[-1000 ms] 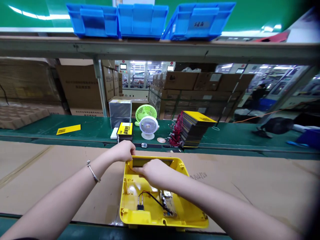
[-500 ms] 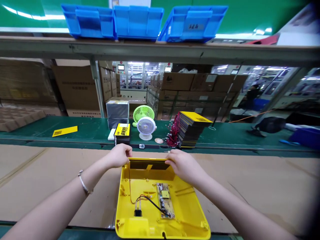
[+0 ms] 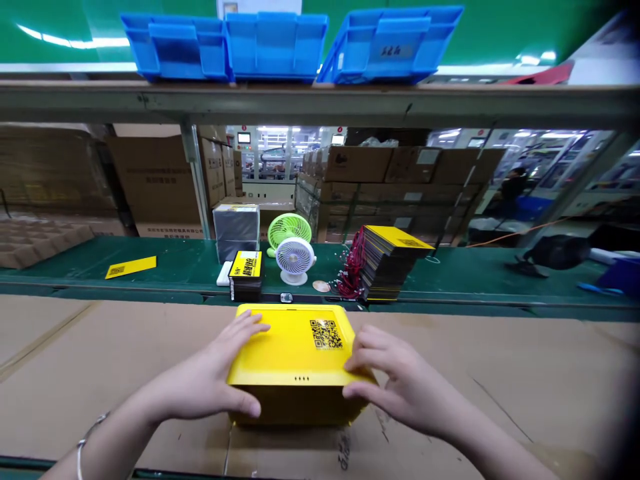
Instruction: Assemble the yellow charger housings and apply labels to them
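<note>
A yellow plastic housing (image 3: 285,353) stands turned on the cardboard, its face with a printed QR code showing and its inside hidden. My left hand (image 3: 220,373) is around its left edge, fingers on the top face and thumb on the shaded front side. At the right edge, my right hand (image 3: 390,373) grips the same housing with bent fingers above and the thumb lower down. Behind the housing are a stack of black and yellow panels (image 3: 246,270) and a taller stack of panels (image 3: 390,267) with red wires (image 3: 354,267) hanging from it.
Cardboard (image 3: 500,373) covers the bench in front of a green surface. A white fan (image 3: 295,257), a green fan (image 3: 287,227), a grey box (image 3: 237,232) and a loose yellow panel (image 3: 131,267) sit there. Blue bins (image 3: 277,47) line the shelf above.
The yellow housing has been turned over from open side up, so the circuit board and wires inside no longer show. Both hands moved from its far edge to its sides.
</note>
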The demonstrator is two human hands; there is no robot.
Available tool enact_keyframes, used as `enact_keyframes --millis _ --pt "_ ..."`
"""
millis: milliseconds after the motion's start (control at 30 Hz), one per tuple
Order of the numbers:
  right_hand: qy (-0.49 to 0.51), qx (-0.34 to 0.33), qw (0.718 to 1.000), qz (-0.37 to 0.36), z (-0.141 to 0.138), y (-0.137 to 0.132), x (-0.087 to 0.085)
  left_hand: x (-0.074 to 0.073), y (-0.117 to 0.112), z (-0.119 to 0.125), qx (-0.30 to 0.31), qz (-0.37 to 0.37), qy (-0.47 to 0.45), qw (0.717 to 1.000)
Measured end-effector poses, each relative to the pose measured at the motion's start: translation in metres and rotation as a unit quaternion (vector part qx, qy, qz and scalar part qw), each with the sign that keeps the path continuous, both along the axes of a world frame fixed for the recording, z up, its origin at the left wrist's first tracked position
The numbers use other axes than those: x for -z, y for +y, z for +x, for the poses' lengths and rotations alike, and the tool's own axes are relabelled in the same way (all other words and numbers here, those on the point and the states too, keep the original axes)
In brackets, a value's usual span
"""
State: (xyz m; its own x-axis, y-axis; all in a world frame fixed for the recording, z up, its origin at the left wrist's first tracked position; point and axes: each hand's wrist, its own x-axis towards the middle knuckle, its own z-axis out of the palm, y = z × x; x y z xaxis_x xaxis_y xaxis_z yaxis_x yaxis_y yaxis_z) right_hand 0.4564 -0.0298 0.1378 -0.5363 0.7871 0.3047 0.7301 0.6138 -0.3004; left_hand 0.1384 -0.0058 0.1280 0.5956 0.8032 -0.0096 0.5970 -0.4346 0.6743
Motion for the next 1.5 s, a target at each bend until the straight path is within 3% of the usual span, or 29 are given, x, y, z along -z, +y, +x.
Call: enact_keyframes --millis 67,133,200,300,367,500,633,733,833,1000,1133,1233,1333,1400,1500 --pt "0.067 0.059 0.996 -0.012 -0.004 0.019 0.005 0.003 0.016 0.009 -0.077 -0.027 -0.066 0.994" --pt "0.133 0.152 0.979 -0.028 -0.009 0.043 0.013 0.008 0.034 0.022 -0.186 -0.077 -0.155 0.967" --pt "0.211 0.204 0.948 -0.124 -0.013 0.064 0.023 0.014 0.051 0.033 -0.241 -0.147 -0.225 0.932" --pt "0.352 0.153 0.870 -0.310 -0.016 0.079 0.033 0.023 0.062 0.039 -0.232 -0.186 -0.271 0.916" --pt "0.412 0.104 0.832 -0.358 -0.015 0.078 0.036 0.027 0.061 0.036 -0.212 -0.211 -0.303 0.905" --pt "0.441 0.063 0.804 -0.394 -0.012 0.070 0.037 0.030 0.053 0.029 -0.178 -0.262 -0.356 0.879" --pt "0.470 0.067 0.781 -0.406 -0.015 0.069 0.040 0.029 0.049 0.028 -0.204 -0.218 -0.296 0.907" --pt "0.479 0.077 0.776 -0.402 -0.017 0.071 0.043 0.027 0.055 0.028 -0.203 -0.123 -0.217 0.947" --pt "0.484 0.081 0.779 -0.390 -0.018 0.073 0.044 0.024 0.076 0.025 -0.176 -0.016 -0.123 0.977" --pt "0.490 0.077 0.780 -0.383 -0.017 0.074 0.047 0.030 0.141 0.012 -0.216 0.087 -0.064 0.971" --pt "0.483 0.078 0.789 -0.371 -0.016 0.076 0.049 0.056 0.173 0.001 -0.239 0.170 -0.011 0.956" --pt "0.479 0.076 0.794 -0.367 -0.016 0.075 0.050 0.079 0.169 -0.006 -0.227 0.210 0.014 0.951" --pt "0.469 0.075 0.803 -0.359 -0.016 0.074 0.048 0.091 0.154 -0.014 -0.233 0.260 0.003 0.937" --pt "0.455 0.079 0.815 -0.349 -0.016 0.073 0.046 0.089 0.145 -0.021 -0.252 0.287 -0.018 0.924" --pt "0.443 0.086 0.823 -0.345 -0.017 0.073 0.044 0.074 0.137 -0.030 -0.301 0.318 -0.070 0.896"
